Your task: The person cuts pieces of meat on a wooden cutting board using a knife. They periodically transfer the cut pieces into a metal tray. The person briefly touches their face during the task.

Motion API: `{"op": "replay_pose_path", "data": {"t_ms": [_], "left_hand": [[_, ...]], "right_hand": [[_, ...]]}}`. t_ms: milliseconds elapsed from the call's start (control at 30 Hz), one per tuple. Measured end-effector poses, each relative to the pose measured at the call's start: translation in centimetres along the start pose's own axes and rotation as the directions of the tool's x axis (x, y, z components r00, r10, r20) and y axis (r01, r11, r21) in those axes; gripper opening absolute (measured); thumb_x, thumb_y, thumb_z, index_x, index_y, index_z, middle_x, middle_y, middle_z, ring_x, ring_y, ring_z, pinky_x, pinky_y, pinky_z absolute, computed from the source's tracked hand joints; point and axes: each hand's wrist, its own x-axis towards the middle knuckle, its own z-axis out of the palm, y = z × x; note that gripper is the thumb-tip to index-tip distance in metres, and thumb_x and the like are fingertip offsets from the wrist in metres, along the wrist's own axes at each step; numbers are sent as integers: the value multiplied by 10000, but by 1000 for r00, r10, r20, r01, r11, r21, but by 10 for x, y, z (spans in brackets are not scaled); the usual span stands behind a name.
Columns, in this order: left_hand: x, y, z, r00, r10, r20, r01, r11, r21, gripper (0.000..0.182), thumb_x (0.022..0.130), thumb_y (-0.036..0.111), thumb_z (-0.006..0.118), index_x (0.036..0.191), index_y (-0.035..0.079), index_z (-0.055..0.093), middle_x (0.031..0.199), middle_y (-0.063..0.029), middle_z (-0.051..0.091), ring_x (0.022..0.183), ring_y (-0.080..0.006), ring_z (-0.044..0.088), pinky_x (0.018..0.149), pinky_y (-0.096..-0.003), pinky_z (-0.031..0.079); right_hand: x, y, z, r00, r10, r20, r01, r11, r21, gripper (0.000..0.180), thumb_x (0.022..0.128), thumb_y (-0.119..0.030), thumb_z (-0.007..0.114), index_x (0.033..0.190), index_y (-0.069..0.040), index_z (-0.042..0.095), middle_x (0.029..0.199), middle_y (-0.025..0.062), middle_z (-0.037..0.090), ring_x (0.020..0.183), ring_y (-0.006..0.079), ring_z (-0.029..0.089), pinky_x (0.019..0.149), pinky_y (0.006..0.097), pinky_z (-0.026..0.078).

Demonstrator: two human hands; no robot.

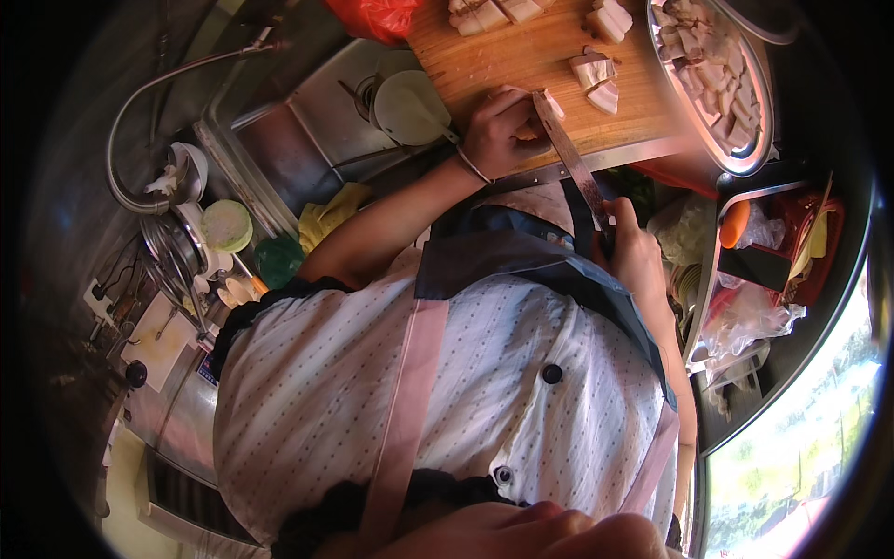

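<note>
My left hand [497, 134] rests at the near edge of a wooden cutting board [475, 66], its fingers on a small piece of pale, cooked-looking pork [554, 105]. The fingers partly hide that piece. In my right hand [634, 241] is the handle of a kitchen knife [571, 155], its blade pointing away from me and its tip beside the pork. Two cut pieces of pork [602, 96] lie farther right on the board. Larger pork chunks [485, 15] sit at its far side, with another chunk [610, 21] to their right.
An oval metal tray [758, 157] of cut pork stands right of the board. To the left, a sink [279, 140] holds a white ladle-like bowl [412, 108]. A red plastic bag [377, 17] lies beyond. At right, a shelf holds a phone [756, 267] and plastic bags [751, 321].
</note>
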Motion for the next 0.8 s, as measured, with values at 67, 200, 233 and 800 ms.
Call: {"op": "replay_pose_path", "data": {"t_ms": [67,200,233,800], "left_hand": [[0,-1,2,1000,25,0,-24,1000,18,319,634,112,825,891,38,651,898,-113,613,840,-319,611,751,-387,523],[0,0,4,999,-21,-28,21,1000,-1,251,644,108,808,822,78,632,850,-98,597,812,-311,603,749,-389,530],[1,1,4,1000,-23,-15,23,1000,20,241,646,106,803,814,82,632,843,-97,597,816,-309,606,752,-387,531],[-5,-1,3,997,-36,-64,37,999,9,277,653,149,836,851,85,653,906,-74,603,842,-288,597,757,-392,492]], "right_hand": [[6,-1,2,1000,-2,2,2,1000,-13,426,797,-58,689,1164,-49,475,908,249,673,864,458,650,737,515,519],[20,0,8,999,30,46,-28,998,-48,478,799,-105,708,1199,-50,453,903,221,686,830,448,666,729,505,531],[24,1,9,996,52,65,-49,998,-45,482,797,-108,711,1200,-48,455,894,224,685,816,446,665,724,504,533],[60,21,26,929,-175,-328,248,948,198,274,835,-60,649,1097,-17,579,808,253,666,766,436,658,659,467,524]]}}
